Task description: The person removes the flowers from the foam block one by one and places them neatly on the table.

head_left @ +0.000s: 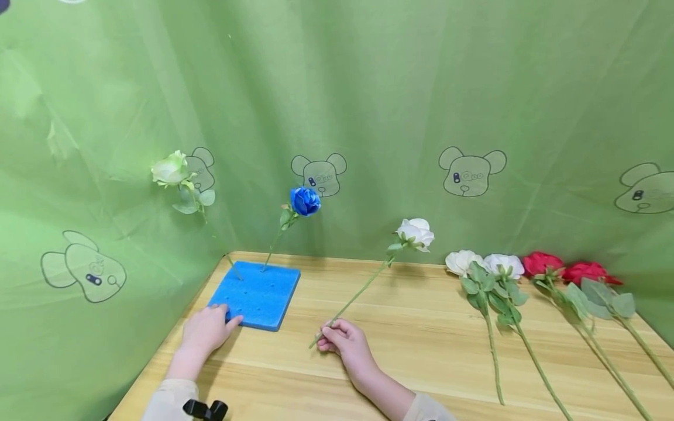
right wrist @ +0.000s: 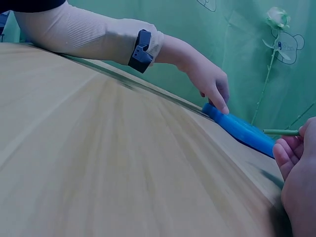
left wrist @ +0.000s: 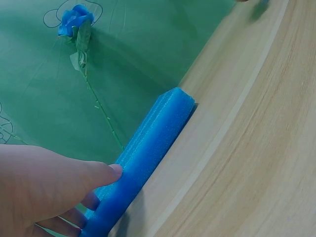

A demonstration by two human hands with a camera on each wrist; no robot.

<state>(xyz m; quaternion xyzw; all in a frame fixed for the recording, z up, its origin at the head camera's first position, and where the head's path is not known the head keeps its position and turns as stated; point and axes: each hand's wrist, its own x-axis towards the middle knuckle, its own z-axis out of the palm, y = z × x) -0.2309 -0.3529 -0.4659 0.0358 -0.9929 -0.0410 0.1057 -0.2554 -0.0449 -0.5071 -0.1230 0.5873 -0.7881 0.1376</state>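
While the blue foam block (head_left: 263,301) is touched at its near-left corner by the L hand (head_left: 205,328), laid there relaxed & unclenched, a white artificial rose (head_left: 415,235) is pinched by the R hand (head_left: 347,351) near the lower end of its stem (head_left: 363,288). Rose is held tilted over the table (head_left: 295,380), R of block & apart from it.

Rose is judged v. light but top-heavy; stem est. fairly stiff w/ some give, low slip risk, though it may be twisted in the fingers by bloom wt. Petals are judged soft, prob. easily creased. Hold is best taken on bare lower stem; petals not to be squeezed. Block is judged light, easily slid & dented; flat-finger pressure at edge is advised.
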